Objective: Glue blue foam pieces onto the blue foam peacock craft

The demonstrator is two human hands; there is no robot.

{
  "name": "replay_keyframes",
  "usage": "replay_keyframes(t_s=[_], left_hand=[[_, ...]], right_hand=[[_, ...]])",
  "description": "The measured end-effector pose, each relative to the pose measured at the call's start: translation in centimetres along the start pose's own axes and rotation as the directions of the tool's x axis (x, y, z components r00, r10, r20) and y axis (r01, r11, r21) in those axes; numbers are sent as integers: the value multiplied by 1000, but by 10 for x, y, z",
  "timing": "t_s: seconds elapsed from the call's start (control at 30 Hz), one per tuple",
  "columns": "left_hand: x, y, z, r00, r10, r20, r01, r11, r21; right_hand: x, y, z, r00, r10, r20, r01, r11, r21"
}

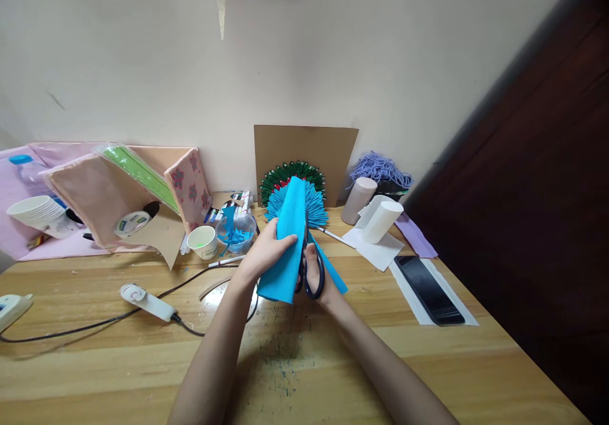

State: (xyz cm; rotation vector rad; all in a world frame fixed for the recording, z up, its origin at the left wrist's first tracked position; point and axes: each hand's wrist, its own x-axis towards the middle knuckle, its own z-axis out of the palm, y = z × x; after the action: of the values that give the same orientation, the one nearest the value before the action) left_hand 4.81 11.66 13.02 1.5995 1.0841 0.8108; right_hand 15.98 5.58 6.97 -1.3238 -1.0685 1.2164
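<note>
My left hand [266, 248] grips a folded sheet of bright blue crepe paper [288, 238], thumb across its front, and holds it raised above the table. In my right hand [316, 271] is a pair of dark-handled scissors [314, 283], their blades upright along the paper's right edge. A narrow blue strip [333, 273] slants down to the right beside the scissors. Behind the paper, a fringed blue paper piece [314, 204] and a green tinsel-like ring [297, 170] lean near a brown cardboard sheet [328, 149]. The paper partly hides them.
At left stand a paper cup [202, 242], a clear tub [236, 233] of blue scraps and a pink fabric box [189, 187]. A corded white device [148, 302] lies on the wooden table [95, 374]. To the right are a white roll [382, 222], purple yarn [379, 170] and a phone [429, 289].
</note>
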Motion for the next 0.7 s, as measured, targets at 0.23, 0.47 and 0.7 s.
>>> replay_keyframes(t_s=[0.23,0.47,0.7], left_hand=[[-1,2,0,1000,-6,-8,6,1000,-20],[-8,11,5,990,-92,108,99,993,-63],[-6,12,6,985,-109,132,116,992,-49]], right_hand=[[4,2,1,1000,3,2,-3,999,44],[13,7,-2,995,-57,-83,61,997,42],[15,5,-5,994,-64,-92,68,997,35]])
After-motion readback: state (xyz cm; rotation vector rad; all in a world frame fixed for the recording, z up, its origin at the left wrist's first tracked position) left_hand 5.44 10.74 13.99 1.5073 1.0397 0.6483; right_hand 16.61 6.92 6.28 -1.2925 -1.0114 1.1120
